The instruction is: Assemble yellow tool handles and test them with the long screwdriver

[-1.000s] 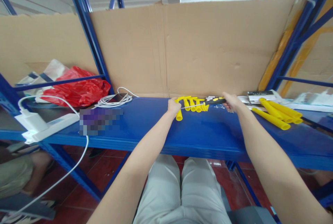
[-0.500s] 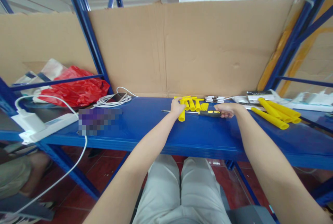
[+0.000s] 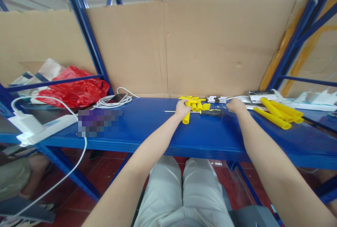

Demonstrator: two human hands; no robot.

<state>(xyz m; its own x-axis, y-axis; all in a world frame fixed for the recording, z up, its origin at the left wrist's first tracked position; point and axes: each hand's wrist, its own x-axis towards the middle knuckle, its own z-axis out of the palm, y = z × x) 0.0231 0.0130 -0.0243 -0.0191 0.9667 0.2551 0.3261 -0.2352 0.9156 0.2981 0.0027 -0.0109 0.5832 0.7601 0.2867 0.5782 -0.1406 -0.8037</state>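
My left hand (image 3: 182,109) is closed round a yellow plastic tube (image 3: 186,117) that rests on the blue shelf (image 3: 158,128). A black and yellow screwdriver (image 3: 207,112) lies flat on the shelf, its thin shaft running left behind that hand. My right hand (image 3: 235,105) sits just right of the screwdriver handle, off it, with fingers curled over tiny screws (image 3: 223,106); what it pinches is hidden. Several more yellow tubes (image 3: 197,104) lie behind, beside small white and black parts (image 3: 216,99).
Long yellow tubes (image 3: 277,114) and white boxes (image 3: 263,96) lie at the right. A coiled white cable (image 3: 112,101), a red bag (image 3: 73,88) and a white power strip (image 3: 39,128) sit left. Cardboard (image 3: 184,44) backs the shelf. Another person's leg (image 3: 21,174) is below left.
My right hand lowered the screwdriver onto the shelf, let go of it and moved right to the small screws. My left hand stayed on the yellow tube.
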